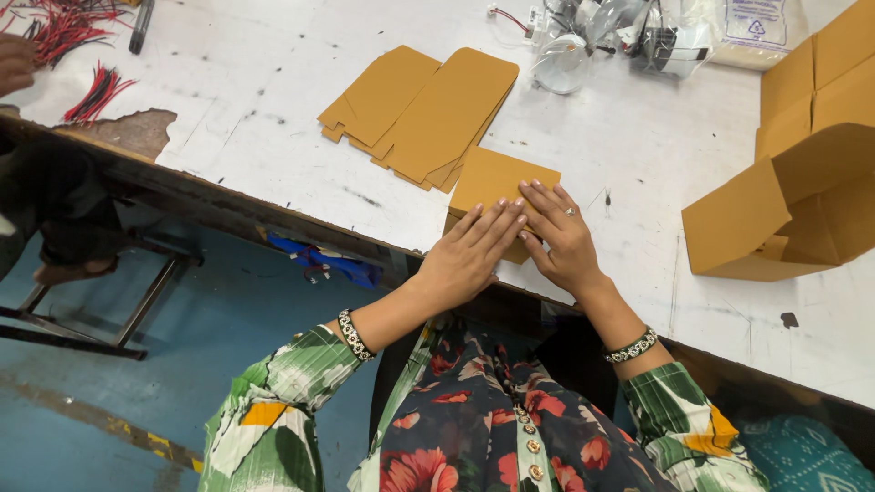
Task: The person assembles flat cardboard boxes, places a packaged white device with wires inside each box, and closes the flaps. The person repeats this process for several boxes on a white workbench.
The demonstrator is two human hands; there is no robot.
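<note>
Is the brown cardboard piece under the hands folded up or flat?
Flat: the cardboard piece lies pressed on the table under the left hand and right hand.

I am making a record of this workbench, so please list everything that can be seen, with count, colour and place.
Flat cardboard piece: one, tan, at the table's near edge under both hands.
Stack of flat box blanks: several, tan, just behind that piece.
Opened cardboard boxes: at least two, tan, at the right.
Clear plastic bags of small parts: a few, at the far edge.
Wire bundles: red and black, far left.
Table: one, white, scuffed.
Blue cloth: one, under the table edge.
Another person's hand: one, far left.
Left hand: flat on the piece.
Right hand: flat on the piece, wearing a ring.
</note>
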